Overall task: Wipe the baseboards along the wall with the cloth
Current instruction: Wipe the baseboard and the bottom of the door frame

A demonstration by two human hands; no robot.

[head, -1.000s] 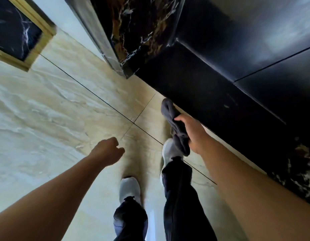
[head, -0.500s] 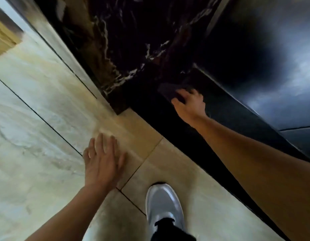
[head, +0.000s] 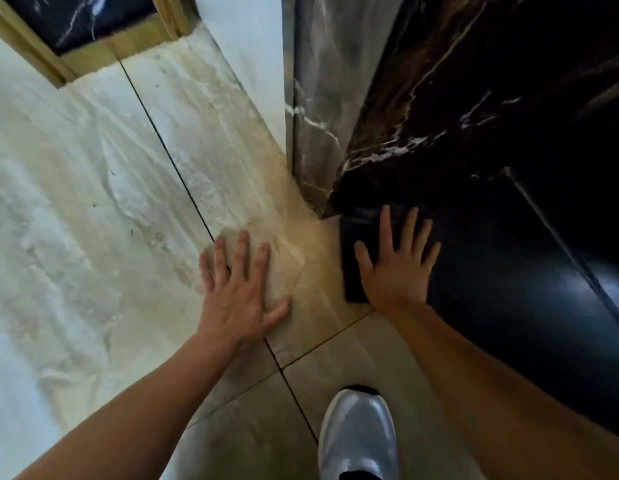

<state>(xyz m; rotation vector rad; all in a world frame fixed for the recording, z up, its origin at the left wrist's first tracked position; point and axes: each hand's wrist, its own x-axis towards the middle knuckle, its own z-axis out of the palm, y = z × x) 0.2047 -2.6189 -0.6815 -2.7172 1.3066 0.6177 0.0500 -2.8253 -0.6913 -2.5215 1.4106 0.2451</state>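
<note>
Fingers spread wide, the right hand [head: 398, 268] lies flat on a dark cloth [head: 355, 237], pressing it against the black baseboard [head: 502, 306] where the board meets the floor [head: 93, 237]. Nothing is gripped; the palm simply pins the cloth, which shows as a dark rectangle past the thumb and under the fingertips, its left edge lying just over the pale tile. The cloth sits at the near end of the baseboard, right beside the corner of a black marble column [head: 422, 109] with white and gold veins. The left hand [head: 240, 285] is also released and flat, fingers splayed, resting palm-down on the cream marble floor across a dark grout line, near the right hand but apart from it. Both forearms are bare and reach in from the bottom of the view. A grey shoe [head: 358, 434] stands on the tile between the arms, near the bottom edge. Far up at the left, a gold-framed dark inlay [head: 76, 22] is set into the floor.
</note>
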